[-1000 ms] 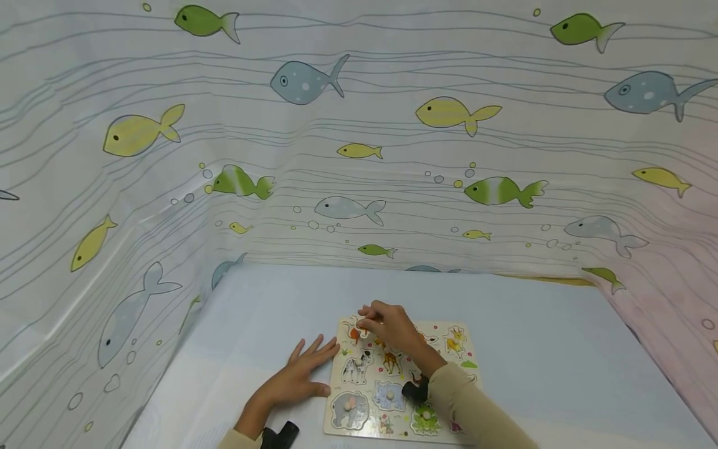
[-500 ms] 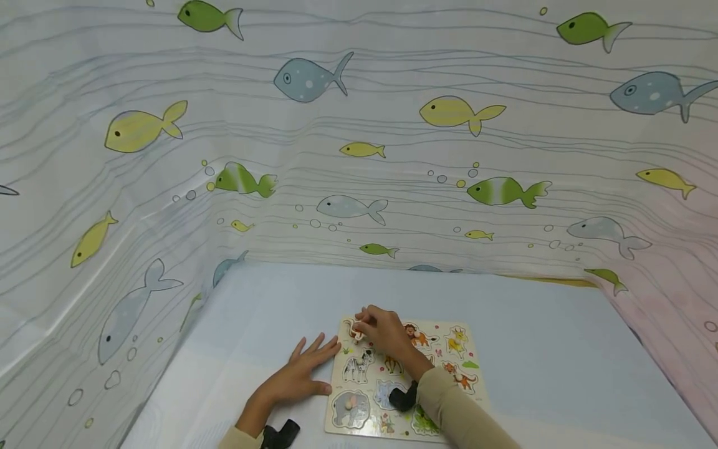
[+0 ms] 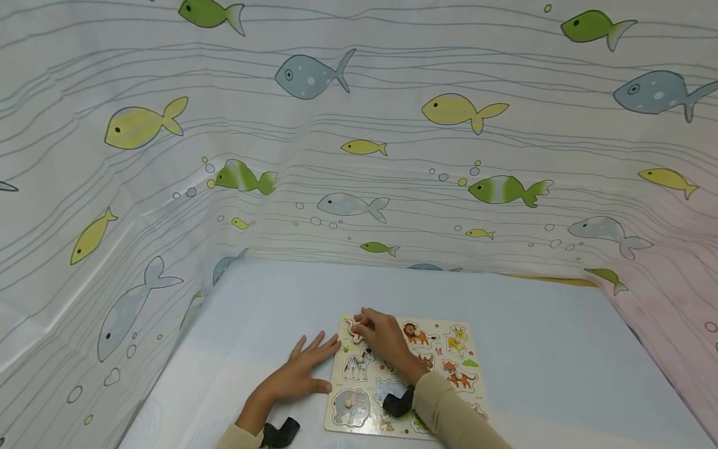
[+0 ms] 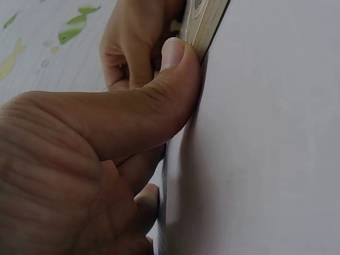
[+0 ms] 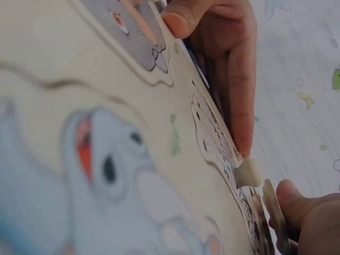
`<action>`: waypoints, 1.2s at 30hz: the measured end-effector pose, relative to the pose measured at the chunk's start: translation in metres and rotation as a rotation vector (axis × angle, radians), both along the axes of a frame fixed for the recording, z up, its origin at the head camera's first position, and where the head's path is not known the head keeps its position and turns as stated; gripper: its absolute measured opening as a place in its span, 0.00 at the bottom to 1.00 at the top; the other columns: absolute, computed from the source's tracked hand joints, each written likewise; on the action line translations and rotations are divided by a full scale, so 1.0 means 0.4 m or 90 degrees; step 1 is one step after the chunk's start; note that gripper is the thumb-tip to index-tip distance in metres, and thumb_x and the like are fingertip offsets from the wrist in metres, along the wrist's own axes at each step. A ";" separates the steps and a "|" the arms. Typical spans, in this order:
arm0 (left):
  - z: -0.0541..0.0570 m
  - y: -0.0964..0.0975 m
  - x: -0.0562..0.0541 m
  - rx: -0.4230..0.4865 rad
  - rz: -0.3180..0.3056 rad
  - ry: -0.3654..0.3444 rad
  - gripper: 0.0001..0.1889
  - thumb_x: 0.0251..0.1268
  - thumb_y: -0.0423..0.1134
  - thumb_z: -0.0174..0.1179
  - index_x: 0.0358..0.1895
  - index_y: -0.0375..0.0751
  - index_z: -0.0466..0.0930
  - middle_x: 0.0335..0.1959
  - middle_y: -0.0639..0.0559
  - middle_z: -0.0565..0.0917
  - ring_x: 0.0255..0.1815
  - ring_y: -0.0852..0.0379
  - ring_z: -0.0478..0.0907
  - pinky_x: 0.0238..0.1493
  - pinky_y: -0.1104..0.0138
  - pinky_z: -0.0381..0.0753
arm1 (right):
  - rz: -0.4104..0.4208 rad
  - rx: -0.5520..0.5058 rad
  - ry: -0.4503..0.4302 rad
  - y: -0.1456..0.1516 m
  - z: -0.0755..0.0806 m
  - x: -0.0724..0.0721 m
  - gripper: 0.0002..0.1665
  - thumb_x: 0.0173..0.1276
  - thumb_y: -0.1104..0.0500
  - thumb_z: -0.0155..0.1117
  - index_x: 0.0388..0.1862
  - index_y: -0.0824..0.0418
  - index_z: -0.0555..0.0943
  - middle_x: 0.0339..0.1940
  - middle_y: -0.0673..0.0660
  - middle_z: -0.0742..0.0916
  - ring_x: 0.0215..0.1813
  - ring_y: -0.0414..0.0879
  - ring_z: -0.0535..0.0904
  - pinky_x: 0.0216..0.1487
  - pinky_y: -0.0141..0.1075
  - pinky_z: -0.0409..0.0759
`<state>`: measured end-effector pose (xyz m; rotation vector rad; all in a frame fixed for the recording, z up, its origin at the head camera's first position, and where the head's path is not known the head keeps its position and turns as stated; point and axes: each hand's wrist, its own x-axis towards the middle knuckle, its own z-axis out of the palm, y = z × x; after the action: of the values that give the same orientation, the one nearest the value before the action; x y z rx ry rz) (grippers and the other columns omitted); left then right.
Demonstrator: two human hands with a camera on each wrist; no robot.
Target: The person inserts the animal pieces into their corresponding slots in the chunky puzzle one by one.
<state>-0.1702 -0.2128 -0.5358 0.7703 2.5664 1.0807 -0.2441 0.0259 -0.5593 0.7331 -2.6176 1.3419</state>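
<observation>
A wooden animal puzzle board (image 3: pixel 367 426) lies on the table. My right hand (image 3: pixel 387 340) is over its far left corner, thumb and fingers pinching a small puzzle piece (image 3: pixel 356 330) with a reddish-brown figure. In the right wrist view the piece (image 5: pixel 273 210) stands edge-on close to the board, by the fingertips of that hand (image 5: pixel 319 220). My left hand (image 3: pixel 297 374) lies with fingers spread at the board's left edge, thumb and fingertips right at it. In the left wrist view its thumb (image 4: pixel 178 69) presses the board's side (image 4: pixel 210 26).
Near my right hand is the zebra piece (image 3: pixel 358 366), and nearer me the elephant piece (image 3: pixel 350 408) with its knob. Lion (image 3: pixel 415 333) and fox (image 3: pixel 459 376) pieces sit to the right. My right sleeve (image 3: pixel 454 408) covers the board's near right part. A fish-patterned curtain (image 3: pixel 359 181) surrounds the table.
My right hand has moved slightly left and toward me, bringing the piece down over the far left corner. The forearm's shift uncovers the lion and fox. The left hand stays put.
</observation>
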 end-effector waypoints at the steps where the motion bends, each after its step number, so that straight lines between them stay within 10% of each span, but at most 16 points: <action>1: 0.001 0.001 0.001 0.000 0.000 0.001 0.47 0.53 0.50 0.70 0.76 0.40 0.61 0.80 0.41 0.58 0.82 0.32 0.42 0.75 0.34 0.24 | 0.000 -0.001 0.004 -0.001 -0.002 0.002 0.07 0.71 0.52 0.64 0.33 0.52 0.80 0.55 0.56 0.89 0.54 0.48 0.87 0.55 0.40 0.86; 10: 0.010 0.005 0.003 -0.009 -0.003 0.001 0.46 0.53 0.50 0.70 0.76 0.39 0.61 0.80 0.42 0.58 0.82 0.33 0.42 0.76 0.34 0.25 | -0.007 0.010 0.025 -0.003 -0.002 0.012 0.29 0.70 0.54 0.65 0.64 0.69 0.77 0.54 0.56 0.89 0.49 0.46 0.88 0.49 0.37 0.87; 17: 0.018 0.007 0.008 -0.009 -0.010 0.004 0.46 0.55 0.49 0.69 0.76 0.37 0.61 0.80 0.40 0.58 0.82 0.32 0.42 0.75 0.32 0.26 | -0.018 0.029 0.020 -0.008 0.009 0.014 0.07 0.68 0.54 0.67 0.40 0.56 0.85 0.52 0.54 0.88 0.49 0.46 0.86 0.50 0.38 0.87; 25: 0.014 0.002 0.011 -0.011 -0.012 0.011 0.46 0.54 0.50 0.69 0.76 0.36 0.61 0.79 0.40 0.58 0.81 0.31 0.43 0.75 0.32 0.27 | -0.027 0.073 0.026 -0.017 0.012 0.017 0.25 0.69 0.53 0.67 0.61 0.62 0.80 0.37 0.49 0.85 0.42 0.41 0.80 0.48 0.39 0.84; 36: 0.006 0.000 0.007 -0.011 -0.006 0.007 0.46 0.55 0.51 0.68 0.76 0.37 0.61 0.80 0.41 0.58 0.82 0.32 0.43 0.75 0.33 0.26 | -0.013 0.064 -0.002 -0.015 0.026 0.019 0.17 0.68 0.52 0.68 0.50 0.59 0.84 0.54 0.57 0.87 0.56 0.51 0.83 0.58 0.47 0.84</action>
<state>-0.1672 -0.2128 -0.5335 0.7852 2.5753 1.0533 -0.2364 0.0200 -0.5488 0.7166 -2.7042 1.2144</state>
